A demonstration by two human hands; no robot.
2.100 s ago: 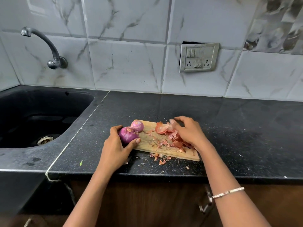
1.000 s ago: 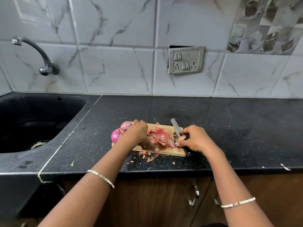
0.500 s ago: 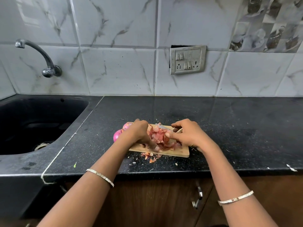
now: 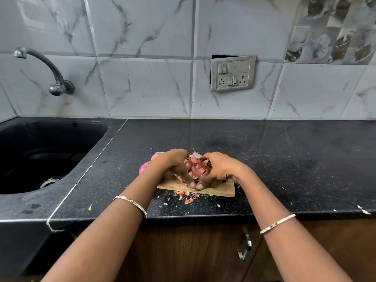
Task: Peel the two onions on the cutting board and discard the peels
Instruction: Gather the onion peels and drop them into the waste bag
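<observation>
A small wooden cutting board (image 4: 220,191) lies on the black counter. On it a heap of reddish onion peels (image 4: 198,167) is cupped between my left hand (image 4: 176,166) and my right hand (image 4: 220,167), fingertips meeting at the front of the heap. Two peeled purple onions sit at the board's left end, mostly hidden behind my left wrist: one (image 4: 143,167) nearer, one (image 4: 156,155) behind it.
Loose peel scraps (image 4: 186,197) lie on the counter (image 4: 284,159) in front of the board. A black sink (image 4: 40,151) with a tap (image 4: 50,72) is on the left. A switch plate (image 4: 233,73) hangs on the tiled wall. Cabinet handles (image 4: 245,247) sit below the counter edge.
My left hand left the onion and moved onto the peels. My right hand moved in from the board's right end, covering the knife, and both hands have closed around the heap.
</observation>
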